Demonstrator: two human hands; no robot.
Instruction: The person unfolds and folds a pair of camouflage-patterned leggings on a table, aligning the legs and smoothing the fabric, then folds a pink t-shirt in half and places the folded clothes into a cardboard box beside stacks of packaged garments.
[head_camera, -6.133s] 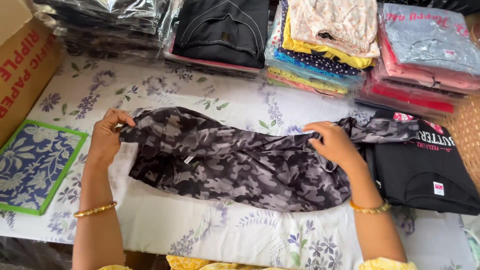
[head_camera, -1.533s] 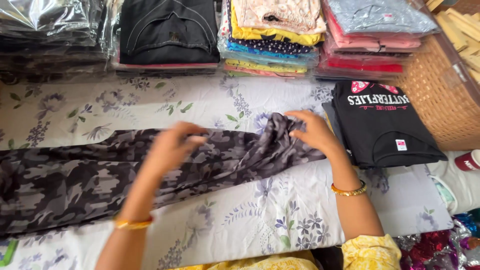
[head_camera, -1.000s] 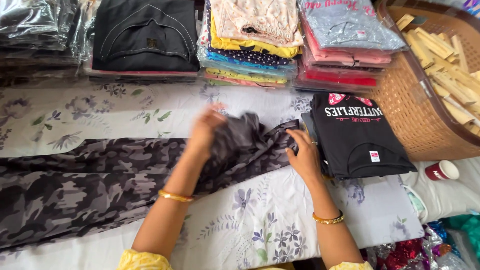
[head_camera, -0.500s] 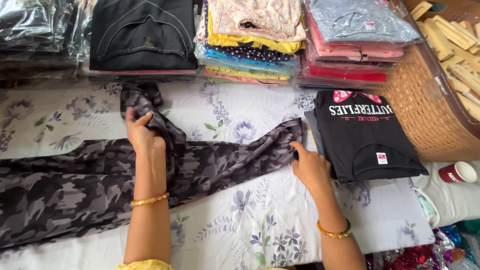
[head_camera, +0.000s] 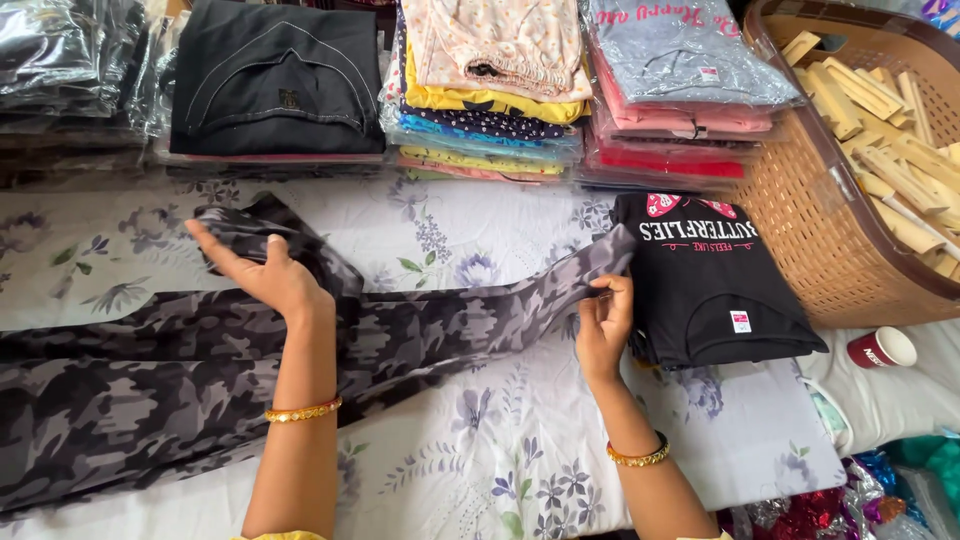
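Camouflage garment (head_camera: 180, 390) spread across floral sheet (head_camera: 480, 470).
Left hand (head_camera: 262, 275) presses flat, fingers released; right hand (head_camera: 603, 322) pinches the hem at 3 o'clock, and a hard pull could wrinkle it.

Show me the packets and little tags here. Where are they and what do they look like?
Clear shiny packets: stacked top left, dark clothes inside.
Bagged clothes stack: top right, grey, pink, red.
Small white tag: square, on the folded black shirt beside the right hand.
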